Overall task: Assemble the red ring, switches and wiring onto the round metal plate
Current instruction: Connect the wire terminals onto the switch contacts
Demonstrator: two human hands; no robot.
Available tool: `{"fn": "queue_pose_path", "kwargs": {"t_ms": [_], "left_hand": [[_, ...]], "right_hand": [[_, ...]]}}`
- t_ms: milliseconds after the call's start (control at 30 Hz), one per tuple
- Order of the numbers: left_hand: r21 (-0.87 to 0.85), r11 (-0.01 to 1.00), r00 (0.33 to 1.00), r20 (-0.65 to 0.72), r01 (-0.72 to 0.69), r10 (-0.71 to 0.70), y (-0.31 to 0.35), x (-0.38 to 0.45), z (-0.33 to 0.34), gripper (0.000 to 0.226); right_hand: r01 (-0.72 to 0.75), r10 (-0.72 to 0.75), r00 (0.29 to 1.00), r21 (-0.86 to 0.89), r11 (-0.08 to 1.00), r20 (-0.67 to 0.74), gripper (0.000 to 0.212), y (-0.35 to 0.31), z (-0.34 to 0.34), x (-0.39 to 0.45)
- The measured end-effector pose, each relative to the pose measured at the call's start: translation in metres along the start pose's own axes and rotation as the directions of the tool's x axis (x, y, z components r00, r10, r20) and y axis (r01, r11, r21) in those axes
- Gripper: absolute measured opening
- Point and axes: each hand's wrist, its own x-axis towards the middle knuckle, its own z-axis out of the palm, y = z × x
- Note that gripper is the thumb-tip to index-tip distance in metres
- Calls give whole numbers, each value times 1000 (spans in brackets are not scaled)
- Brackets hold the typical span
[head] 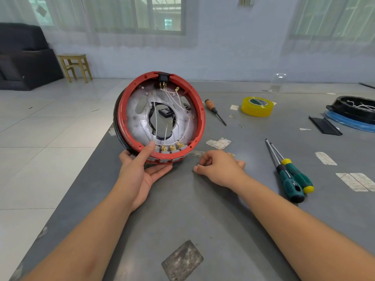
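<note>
Both my forearms come in from the bottom of the frame over the grey desk (182, 209). My left hand (140, 171) holds the red ring (200, 118) tilted up on its lower edge at frame center, thumb hooked over the inner rim, the other fingers curled underneath. My right hand (220, 168) rests on the desk just right of it, fingers curled in with the tips pinched together on something tiny, can't tell what.

Inside the ring sits the metal plate (140, 120) with white wires (172, 98) looping across it. A row of switches (168, 149) lines the bottom by my thumb, and there's a black switch (163, 76) at the top.

To the right lie two green screwdrivers (294, 177). Further back, an orange-handled screwdriver (214, 110) and a yellow tape roll (257, 106). At the upper left, a wooden stool (75, 66) stands on the floor.
</note>
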Motion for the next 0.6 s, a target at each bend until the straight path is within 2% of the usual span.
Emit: {"fn": "queue_pose_path", "kwargs": {"t_ms": [133,267,433,600], "left_hand": [[-1,1000,1000,16,-14,14,-2,0,-3,53],[-44,999,1000,2,-2,2,1,-1,-1,70],[-107,994,1000,-1,28,-28,3,-3,-2,61],[-108,993,998,13,55,-53,6,-6,-2,63]], "right_hand": [[85,-79,994,84,993,-72,24,5,3,-9],[143,-127,986,147,979,-110,21,8,6,-14],[165,-151,985,207,964,-83,15,9,4,-12],[182,-176,983,293,939,-49,5,9,0,-15]]}}
